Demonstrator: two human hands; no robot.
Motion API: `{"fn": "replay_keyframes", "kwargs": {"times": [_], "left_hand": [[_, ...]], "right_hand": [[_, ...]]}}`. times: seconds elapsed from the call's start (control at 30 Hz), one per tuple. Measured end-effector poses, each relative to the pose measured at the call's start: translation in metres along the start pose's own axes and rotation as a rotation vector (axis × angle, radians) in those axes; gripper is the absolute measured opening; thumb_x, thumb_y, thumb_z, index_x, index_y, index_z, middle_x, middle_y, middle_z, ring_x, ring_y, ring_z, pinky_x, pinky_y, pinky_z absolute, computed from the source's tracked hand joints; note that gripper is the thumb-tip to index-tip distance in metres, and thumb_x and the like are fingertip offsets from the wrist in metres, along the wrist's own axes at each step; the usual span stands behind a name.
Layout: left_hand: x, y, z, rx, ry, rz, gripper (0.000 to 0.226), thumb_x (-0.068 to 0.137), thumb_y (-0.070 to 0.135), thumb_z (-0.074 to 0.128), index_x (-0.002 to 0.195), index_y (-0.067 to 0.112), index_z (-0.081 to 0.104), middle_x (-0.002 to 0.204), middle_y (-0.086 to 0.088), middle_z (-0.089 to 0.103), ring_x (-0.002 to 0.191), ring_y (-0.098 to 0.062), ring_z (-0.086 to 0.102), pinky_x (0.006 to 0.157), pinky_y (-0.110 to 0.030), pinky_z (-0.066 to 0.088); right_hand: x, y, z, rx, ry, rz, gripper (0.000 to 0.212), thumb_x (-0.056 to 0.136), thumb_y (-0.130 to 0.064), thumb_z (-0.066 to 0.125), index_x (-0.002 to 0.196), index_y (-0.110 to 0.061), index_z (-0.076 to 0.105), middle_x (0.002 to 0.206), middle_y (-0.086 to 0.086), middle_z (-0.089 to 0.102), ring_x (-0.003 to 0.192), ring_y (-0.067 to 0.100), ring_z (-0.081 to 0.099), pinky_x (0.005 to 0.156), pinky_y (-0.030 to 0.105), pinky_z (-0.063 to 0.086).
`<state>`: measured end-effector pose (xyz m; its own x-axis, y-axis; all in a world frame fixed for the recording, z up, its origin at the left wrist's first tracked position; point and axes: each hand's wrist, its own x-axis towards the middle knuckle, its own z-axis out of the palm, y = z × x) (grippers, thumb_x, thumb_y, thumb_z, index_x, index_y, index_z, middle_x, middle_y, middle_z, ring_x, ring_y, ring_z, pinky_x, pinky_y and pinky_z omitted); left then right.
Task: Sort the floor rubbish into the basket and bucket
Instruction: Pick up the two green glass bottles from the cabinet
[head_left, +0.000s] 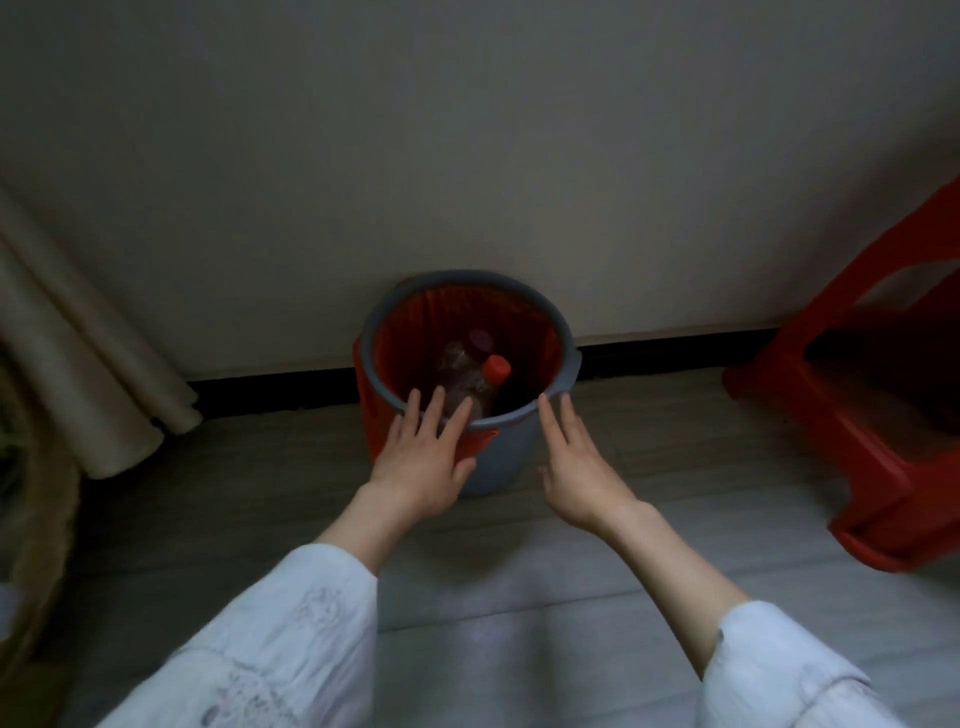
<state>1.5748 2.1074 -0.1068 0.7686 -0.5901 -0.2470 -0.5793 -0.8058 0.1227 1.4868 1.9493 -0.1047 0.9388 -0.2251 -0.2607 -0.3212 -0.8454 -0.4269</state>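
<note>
Reaching toward the grey bucket (498, 457) that stands on the floor (519, 597) against the far wall (467, 130), we have both hands released, fingers straight: the left hand (423, 457) lies over the near rim and the red liner (470, 332), the right hand (576, 467) just beside the rim on the right, holding nothing. Inside lie plastic bottles (467, 379), one with a red cap (496, 370). We judge the bucket light and stiff, its plastic rather smooth; the rim on either side looks the surest hold, since the liner is soft and may slip. No basket can be told for certain.
</note>
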Motion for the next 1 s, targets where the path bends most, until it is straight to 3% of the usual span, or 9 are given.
{"fn": "replay_keyframes", "kwargs": {"times": [0.13,0.23,0.47,0.67,0.87,1.0], "left_hand": [[-0.058,0.002,-0.079,-0.125,-0.067,-0.005,0.066,0.096,0.042,0.038,0.148,0.029,0.000,0.157,-0.005,-0.008,0.144,-0.025,-0.010,0.117,-0.041,0.004],[-0.105,0.005,-0.164,-0.263,-0.059,-0.025,0.064,0.096,0.040,0.040,0.149,0.027,0.007,0.158,-0.007,0.001,0.145,-0.024,-0.004,0.119,-0.038,0.009],[-0.260,0.010,-0.397,-0.656,0.171,-0.132,0.049,0.096,0.030,0.046,0.141,0.019,0.033,0.145,0.001,0.037,0.135,-0.009,0.031,0.104,-0.009,0.015],[-0.392,-0.008,-0.550,-0.845,0.429,-0.381,0.034,0.094,0.024,0.050,0.128,0.023,0.051,0.124,0.003,0.057,0.111,-0.008,0.054,0.099,-0.024,0.041],[-0.507,-0.020,-0.607,-0.854,0.678,-0.533,0.030,0.096,0.022,0.047,0.125,0.023,0.054,0.120,0.007,0.056,0.106,-0.004,0.052,0.088,-0.017,0.039],[-0.586,-0.033,-0.607,-0.846,0.771,-0.670,0.028,0.095,0.021,0.047,0.122,0.022,0.056,0.116,0.011,0.056,0.106,-0.002,0.053,0.083,-0.009,0.037]], "right_hand": [[-0.048,-0.040,-0.071,0.021,-0.098,0.016,0.074,0.097,-0.020,0.043,0.149,-0.024,-0.010,0.158,0.005,-0.006,0.146,0.024,0.001,0.118,0.042,0.015],[-0.087,-0.087,-0.147,0.036,-0.110,-0.019,0.070,0.097,-0.022,0.045,0.150,-0.024,-0.001,0.158,0.005,0.008,0.145,0.023,0.012,0.117,0.037,0.020],[-0.189,-0.252,-0.344,0.140,-0.103,-0.123,0.058,0.096,-0.026,0.045,0.148,-0.025,0.019,0.145,0.001,0.040,0.130,0.019,0.042,0.106,0.028,0.031],[-0.277,-0.382,-0.448,0.308,-0.161,-0.360,0.054,0.095,-0.023,0.051,0.143,-0.030,0.030,0.136,-0.007,0.049,0.117,0.008,0.051,0.104,0.026,0.038],[-0.335,-0.474,-0.480,0.366,-0.172,-0.574,0.048,0.094,-0.018,0.052,0.139,-0.024,0.038,0.118,-0.006,0.057,0.095,0.003,0.056,0.089,0.013,0.040],[-0.363,-0.525,-0.464,0.318,-0.287,-0.701,0.048,0.095,-0.017,0.050,0.141,-0.020,0.036,0.124,0.001,0.058,0.091,0.005,0.057,0.081,0.012,0.042]]}}
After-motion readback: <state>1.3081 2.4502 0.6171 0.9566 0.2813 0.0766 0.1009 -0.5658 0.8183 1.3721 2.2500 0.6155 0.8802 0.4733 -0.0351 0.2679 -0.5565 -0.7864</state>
